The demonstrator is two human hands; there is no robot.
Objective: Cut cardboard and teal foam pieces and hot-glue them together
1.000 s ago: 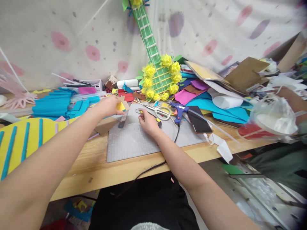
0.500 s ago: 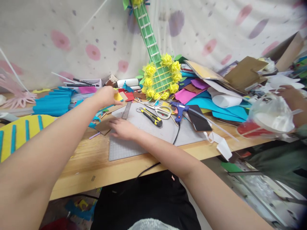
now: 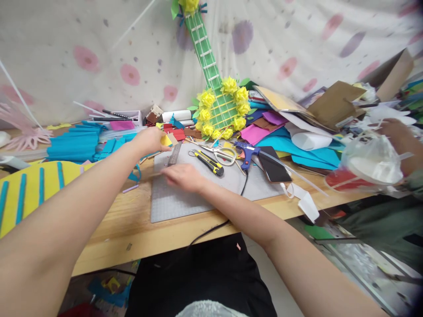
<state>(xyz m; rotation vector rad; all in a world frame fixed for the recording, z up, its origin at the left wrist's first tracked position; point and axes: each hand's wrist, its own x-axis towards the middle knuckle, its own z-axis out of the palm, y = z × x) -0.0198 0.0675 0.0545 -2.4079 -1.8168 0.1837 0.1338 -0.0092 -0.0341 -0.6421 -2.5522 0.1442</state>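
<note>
My left hand [image 3: 152,141] is closed, with fingers and thumb pinching a small yellow-and-tan piece of card [image 3: 167,140] above the scraps at the back of the mat. Low over the left part of the grey cutting mat [image 3: 175,207] is my right hand [image 3: 185,177], its fingertips smeared by motion. A thin brown cardboard piece [image 3: 154,174], seen nearly edge-on, sticks out from those fingertips. Just behind this hand lies a metal ruler [image 3: 174,154]. A yellow-and-black utility knife [image 3: 209,163] and white-handled scissors [image 3: 225,156] rest on the mat to the right.
A blue glue gun [image 3: 247,154] and a phone [image 3: 274,164] lie at the mat's right. Behind stands a green paper guitar [image 3: 211,75] with yellow flowers. Coloured sheets [image 3: 307,154] pile up at right, near another person's hand [image 3: 393,134]. A striped yellow board [image 3: 31,189] is at left.
My left hand has come slightly down and right with the yellow-and-tan card. My right hand has shifted right, and the cardboard piece has turned from flat to nearly edge-on.
</note>
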